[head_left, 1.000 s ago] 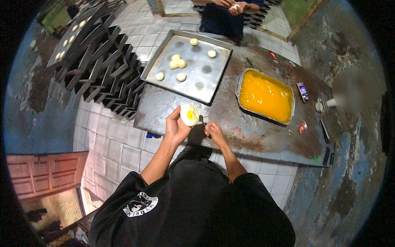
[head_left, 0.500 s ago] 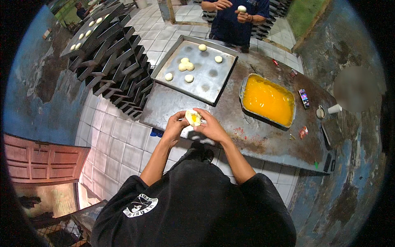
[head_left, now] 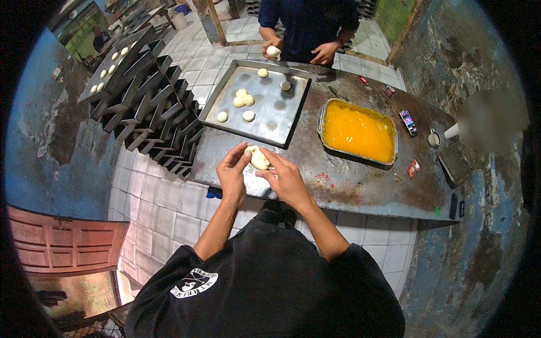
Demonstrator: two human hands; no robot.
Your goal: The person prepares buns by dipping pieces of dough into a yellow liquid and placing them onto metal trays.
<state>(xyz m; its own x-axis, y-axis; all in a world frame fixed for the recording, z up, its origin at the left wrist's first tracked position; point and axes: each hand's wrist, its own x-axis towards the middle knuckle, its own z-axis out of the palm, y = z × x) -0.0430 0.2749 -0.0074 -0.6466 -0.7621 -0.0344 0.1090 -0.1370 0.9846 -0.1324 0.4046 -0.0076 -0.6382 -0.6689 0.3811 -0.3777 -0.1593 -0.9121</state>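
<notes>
Above the near edge of the metal table, a pale piece of dough (head_left: 258, 158) is pinched between my two hands. My left hand (head_left: 231, 168) grips its left side with thumb and fingers, while my right hand (head_left: 285, 176) closes on its right side. The dough looks folded over, and no yellow shows on it. Just beyond lies a square baking tray (head_left: 265, 127) with several dough balls (head_left: 248, 116) on it. To the right sits a rectangular pan of thick yellow-orange filling (head_left: 360, 130).
Across the table (head_left: 360, 194) a person in dark blue holds a dough ball (head_left: 273, 51). Stacked trays (head_left: 149, 96) rise at the left. Near the right wall are a phone (head_left: 408, 123), a cup (head_left: 433, 138), a red-and-white packet (head_left: 413, 168) and a dark tray (head_left: 454, 163).
The dough in my hands has gone from spread with yellow filling showing to folded over it. The co-worker's hands have moved apart and lower, the dough ball now in one hand.
</notes>
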